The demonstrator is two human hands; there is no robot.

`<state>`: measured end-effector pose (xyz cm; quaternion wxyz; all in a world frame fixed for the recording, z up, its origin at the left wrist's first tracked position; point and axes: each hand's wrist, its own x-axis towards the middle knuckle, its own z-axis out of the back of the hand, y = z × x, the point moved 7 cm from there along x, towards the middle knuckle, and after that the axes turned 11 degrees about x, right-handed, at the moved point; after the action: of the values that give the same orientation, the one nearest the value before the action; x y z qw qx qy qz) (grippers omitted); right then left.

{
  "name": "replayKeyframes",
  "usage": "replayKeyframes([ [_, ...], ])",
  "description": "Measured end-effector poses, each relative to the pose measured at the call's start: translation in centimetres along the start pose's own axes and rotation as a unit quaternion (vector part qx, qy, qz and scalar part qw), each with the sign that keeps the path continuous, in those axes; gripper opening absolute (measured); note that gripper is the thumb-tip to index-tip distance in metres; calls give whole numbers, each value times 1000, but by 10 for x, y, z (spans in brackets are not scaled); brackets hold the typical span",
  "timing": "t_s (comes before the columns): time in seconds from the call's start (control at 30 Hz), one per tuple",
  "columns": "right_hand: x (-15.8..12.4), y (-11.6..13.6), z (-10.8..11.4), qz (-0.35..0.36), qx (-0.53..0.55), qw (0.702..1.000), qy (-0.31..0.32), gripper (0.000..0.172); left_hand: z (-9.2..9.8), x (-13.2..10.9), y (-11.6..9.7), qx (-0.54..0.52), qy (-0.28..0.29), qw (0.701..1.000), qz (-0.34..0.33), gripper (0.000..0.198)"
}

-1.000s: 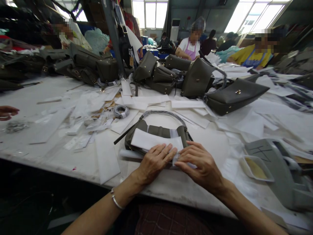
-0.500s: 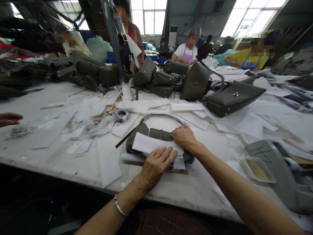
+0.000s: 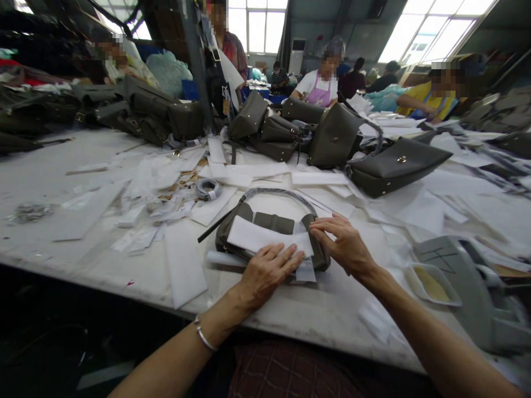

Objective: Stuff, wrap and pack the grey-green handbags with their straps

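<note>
A dark olive handbag (image 3: 319, 251) lies in front of me on the table, its wrapped handle (image 3: 282, 192) arching away behind it. Across the bag rests a white foam sheet (image 3: 257, 235). My left hand (image 3: 271, 271) is laid flat over the sheet's near edge, fingers stretched out. At the bag's right end, my right hand (image 3: 342, 240) hovers with thumb and fingers apart, close to the base of the handle; whether the fingertips touch the bag I cannot tell. A translucent strip (image 3: 306, 271) hangs over the bag's front beside my left fingers.
Several olive bags (image 3: 332, 138) are heaped along the far side. A coiled wrapped strap (image 3: 208, 189) and foam pieces (image 3: 185, 265) lie to the left. A plastic tub (image 3: 433, 284) stands by a grey machine (image 3: 460, 309) on the right. Co-workers (image 3: 319, 83) sit beyond.
My right hand has drawn back from the bag's top toward the right, its fingers now raised. My left hand stays on the foam sheet. Another person's hand at far left has gone out of view.
</note>
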<state>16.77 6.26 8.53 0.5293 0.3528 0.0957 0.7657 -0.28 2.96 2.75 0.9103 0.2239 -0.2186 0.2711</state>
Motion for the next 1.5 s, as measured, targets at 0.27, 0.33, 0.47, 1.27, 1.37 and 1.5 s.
replayKeyframes([
  [0.27, -98, 50, -8, 37, 114, 989, 85, 11, 1, 26, 18, -38, 72, 996, -30, 46],
  [0.33, -105, 38, -29, -6, 81, 993, 89, 10, 1, 33, 23, -50, 80, 995, -35, 47],
  [0.47, -97, 23, -58, -48, -7, 997, 53, 44, 1, 43, 29, -56, 95, 993, -34, 48],
  [1.27, -109, 1, -35, -141, 135, 979, 53, 18, -11, 41, 34, -50, 95, 994, -12, 51],
  [1.37, -110, -17, -37, -245, 113, 963, 3, 28, -10, 44, 34, -48, 101, 994, -19, 52],
  [1.5, -97, -18, -49, -286, 88, 954, 33, 21, -9, 44, 34, -41, 98, 994, -13, 55],
])
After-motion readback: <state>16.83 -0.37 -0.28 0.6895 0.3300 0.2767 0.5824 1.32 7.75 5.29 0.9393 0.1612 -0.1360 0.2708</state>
